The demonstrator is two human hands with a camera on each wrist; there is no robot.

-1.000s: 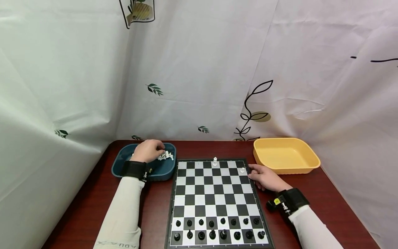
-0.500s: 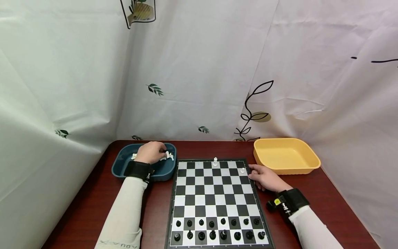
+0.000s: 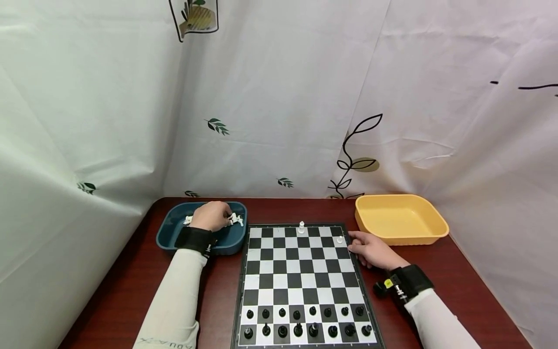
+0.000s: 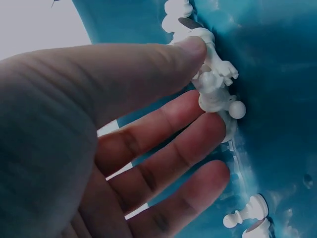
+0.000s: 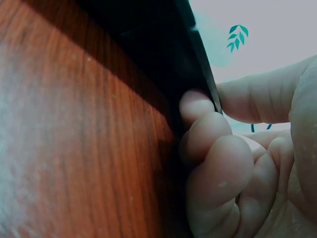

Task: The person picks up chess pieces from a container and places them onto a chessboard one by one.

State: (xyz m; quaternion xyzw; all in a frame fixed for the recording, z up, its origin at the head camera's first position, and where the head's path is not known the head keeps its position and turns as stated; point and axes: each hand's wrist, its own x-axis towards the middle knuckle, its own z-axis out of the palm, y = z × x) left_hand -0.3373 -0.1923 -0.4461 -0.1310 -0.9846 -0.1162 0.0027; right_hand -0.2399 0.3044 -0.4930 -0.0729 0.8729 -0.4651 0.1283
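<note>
My left hand (image 3: 211, 216) is inside the blue tray (image 3: 237, 246). In the left wrist view its thumb touches a heap of white chess pieces (image 4: 217, 94), and the fingertips rest against the heap's near side; the index finger is hidden. My right hand (image 3: 372, 250) holds the right edge of the chessboard (image 3: 301, 265), thumb above and curled fingers (image 5: 223, 163) along the side. Two white pieces stand on the board: a tall one (image 3: 301, 228) on the far row and a small one (image 3: 340, 239) near the right edge. Black pieces (image 3: 298, 329) fill the two near rows.
A yellow tray (image 3: 403, 239) stands at the back right, behind my right hand. White cloth (image 3: 279, 97) hangs behind the dark red table (image 3: 220, 291). More white pieces (image 4: 250, 210) lie lower in the blue tray.
My left hand has moved slightly down and to the right among the white pieces in the blue tray. My right hand stays at the board's edge, and the pieces on the board have not moved.
</note>
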